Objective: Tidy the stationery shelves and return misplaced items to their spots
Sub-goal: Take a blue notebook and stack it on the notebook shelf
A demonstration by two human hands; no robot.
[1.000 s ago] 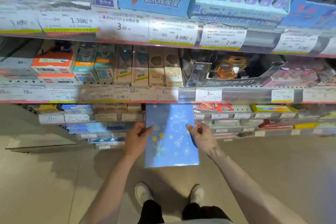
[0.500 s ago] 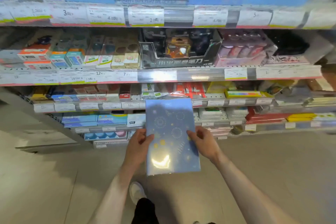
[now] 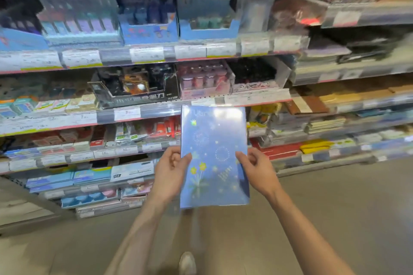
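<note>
Fingers (image 3: 243,156) of the right hand (image 3: 257,168) and of the left hand (image 3: 171,166) curl round the side edges of a notebook (image 3: 214,156), thumbs on its cover, holding it upright before the shelves (image 3: 156,116) at 12 o'clock. It is not yet shelved; its spot looks undecided. Glossy blue cover, yellow flowers, firework rings.

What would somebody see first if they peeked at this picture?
First the shiny blue notebook with yellow flowers, held upright in the middle, with the left hand pinching one edge and the right hand the other. Behind it run shelves packed with stationery, and a black display box stands out just up and left of the notebook.
</note>
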